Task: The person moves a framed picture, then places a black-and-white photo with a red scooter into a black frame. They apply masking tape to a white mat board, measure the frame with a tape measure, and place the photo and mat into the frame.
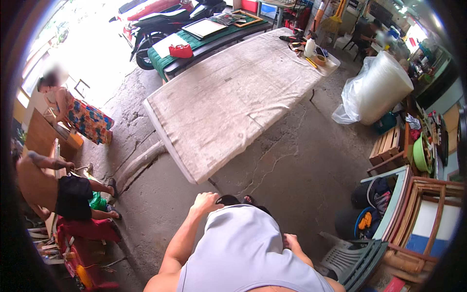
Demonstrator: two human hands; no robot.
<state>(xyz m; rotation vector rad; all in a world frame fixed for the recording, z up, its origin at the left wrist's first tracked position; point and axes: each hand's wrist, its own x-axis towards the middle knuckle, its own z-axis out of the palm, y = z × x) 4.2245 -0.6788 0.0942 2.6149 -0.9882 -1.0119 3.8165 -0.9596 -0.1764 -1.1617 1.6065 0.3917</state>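
Note:
My left hand [206, 202] is beside my light grey sleeveless shirt [243, 233], its fingers curled in. Whether anything is inside those fingers does not show. On the other side of the shirt, my right hand [291, 241] hangs low and partly hidden, also with bent fingers. What it may hold cannot be made out. Ahead of me stands a long table [228, 102] under a stained white cloth, its near corner a little beyond my left hand. Neither hand touches it. At its far right end lie a white bottle [310, 47], a tape roll [319, 60] and several small tools.
At left, one person [58, 187] bends over work; another [78, 107] stands beyond. Right of the table is a large bubble-wrap roll [382, 87]. Stacked plastic chairs [357, 265] and wooden frames [428, 219] stand near right. Behind are a green-covered bench [163, 62] and motorbike [151, 36].

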